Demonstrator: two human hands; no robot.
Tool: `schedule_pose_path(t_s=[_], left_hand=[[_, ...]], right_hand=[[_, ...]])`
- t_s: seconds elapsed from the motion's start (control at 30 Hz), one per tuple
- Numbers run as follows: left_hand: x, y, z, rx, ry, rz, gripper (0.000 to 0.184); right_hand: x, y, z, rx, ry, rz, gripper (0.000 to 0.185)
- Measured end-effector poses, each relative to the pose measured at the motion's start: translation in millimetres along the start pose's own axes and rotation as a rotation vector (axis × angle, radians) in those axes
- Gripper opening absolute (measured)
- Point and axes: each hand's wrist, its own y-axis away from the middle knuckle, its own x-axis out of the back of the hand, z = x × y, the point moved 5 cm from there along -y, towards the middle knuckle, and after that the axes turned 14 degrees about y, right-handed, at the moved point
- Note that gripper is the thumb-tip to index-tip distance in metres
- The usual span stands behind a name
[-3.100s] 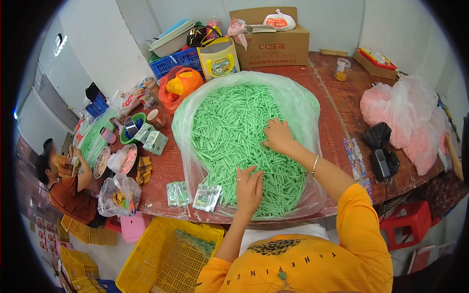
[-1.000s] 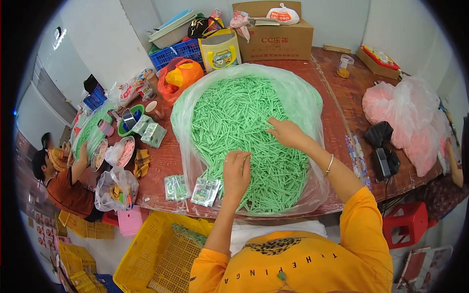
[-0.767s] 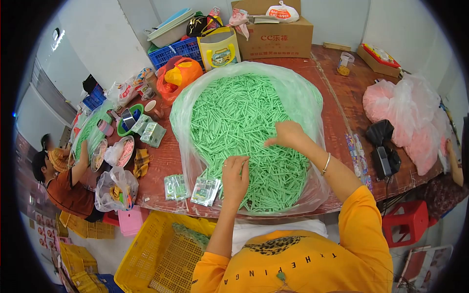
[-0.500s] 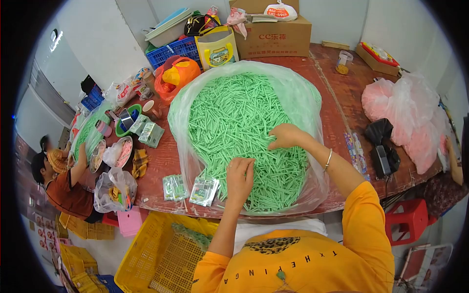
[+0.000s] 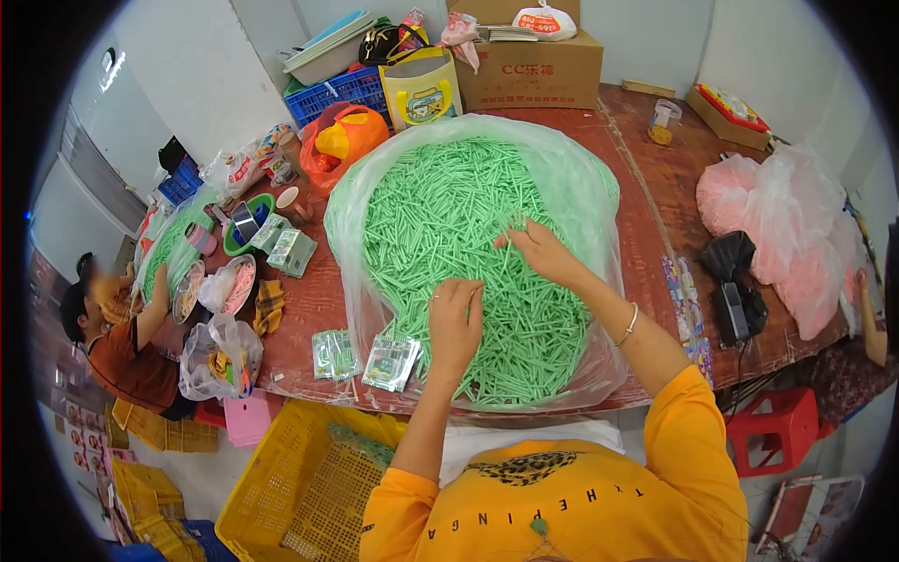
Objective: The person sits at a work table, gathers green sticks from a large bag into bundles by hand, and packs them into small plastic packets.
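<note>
A large clear plastic bag lies spread open before me, heaped with thin light-green striped sticks. My right hand is over the middle of the heap, fingers pinched around a few green sticks whose ends show at the fingertips. Near the front of the heap, my left hand has its fingers bent and drawn together; whatever it holds, if anything, is hidden. Two printed clear packets, a left packet and a right packet, lie beside the bag at the table's front edge.
A yellow plastic crate stands below the table edge at left. Bags of pink pieces and a black device are on the right. A cardboard box stands at the back. Another person works at far left.
My right hand has moved up and slightly left from the heap, with green sticks at its fingertips. My left hand has shifted a little farther forward over the heap.
</note>
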Motion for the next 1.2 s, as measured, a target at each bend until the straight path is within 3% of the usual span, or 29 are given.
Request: schedule_pose_path(t_s=[0.07,0.1,0.17,0.27,0.33,0.4,0.47,0.53,0.6,0.7,0.73,0.8,0.83,0.9,0.93,0.97,1.03,1.07,1.17,1.2], left_hand=[[-1.2,-1.8,0.4,-0.017,-0.007,-0.004,0.011],[-1.9,-2.3,1.6,-0.019,-0.010,-0.004,0.011],[-4.9,-2.2,1.6,-0.017,-0.019,0.002,0.011],[-10.9,-0.3,0.5,-0.024,0.001,-0.007,0.014],[-15.8,-0.6,2.8,-0.027,-0.005,-0.012,0.014],[-18.3,-0.3,4.3,-0.014,-0.012,-0.001,0.014],[-21.6,-0.6,2.6,0.011,0.016,-0.012,0.015],[-21.6,0.3,3.9,0.034,0.020,-0.010,0.015],[-23.4,-2.3,-0.2,0.034,0.083,0.040,0.015],[-21.0,-5.4,-12.1,0.193,0.241,0.022,0.020],[-25.4,-5.0,-19.7,0.346,0.450,0.031,0.025],[-37.6,-6.5,-24.5,0.605,0.907,0.055,0.041],[-41.9,-8.5,-17.8,0.604,0.910,0.050,0.041],[-58.7,-6.2,-10.1,0.777,1.291,0.132,0.050],[-68.2,-7.9,-10.3,0.764,1.523,0.094,0.056],[-70.2,-10.3,-12.6,0.766,1.524,0.089,0.056],[-65.9,-26.5,-0.5,0.603,1.431,0.057,0.056],[-62.0,-26.3,0.3,0.669,1.373,0.027,0.048],[-27.5,-26.0,1.9,0.197,0.347,-0.004,0.035],[-18.5,-26.7,3.6,0.173,0.353,-0.015,0.035]], right_hand=[[-10.4,5.5,7.8,-0.277,-0.591,-0.010,0.023],[-12.9,7.4,9.0,-0.276,-0.591,-0.010,0.023],[-23.1,10.5,17.0,-0.390,-0.878,0.002,0.028],[-15.5,16.5,8.3,-0.480,-0.962,-0.023,0.035],[-16.0,16.7,12.7,-0.433,-0.919,-0.070,0.037],[-8.4,18.8,16.7,-0.410,-0.738,0.038,0.033],[-6.7,14.0,24.8,-0.330,-0.796,0.071,0.040],[3.5,13.2,23.8,-0.237,-0.471,0.225,0.046],[4.6,11.7,24.3,-0.230,-0.553,0.207,0.049],[3.6,14.5,4.2,-0.150,-0.604,0.198,0.049],[3.2,15.4,-0.7,-0.156,-0.596,0.212,0.049],[-3.4,17.3,-9.9,-0.203,-0.893,0.173,0.048],[-4.0,16.2,-11.7,-0.117,-0.853,0.199,0.047],[-6.1,21.8,-21.9,-0.167,-0.813,0.191,0.046],[-8.7,25.0,-26.1,-0.217,-0.775,0.182,0.045],[-13.2,26.5,-26.9,-0.195,-0.605,0.159,0.044],[-13.2,30.5,-31.2,-0.182,-0.573,0.136,0.043],[-13.1,30.9,-33.6,-0.164,-0.541,0.106,0.041],[-6.6,29.8,-29.7,-0.014,-0.495,0.222,0.033],[-5.2,31.7,-28.8,0.031,-0.396,0.229,0.030]])
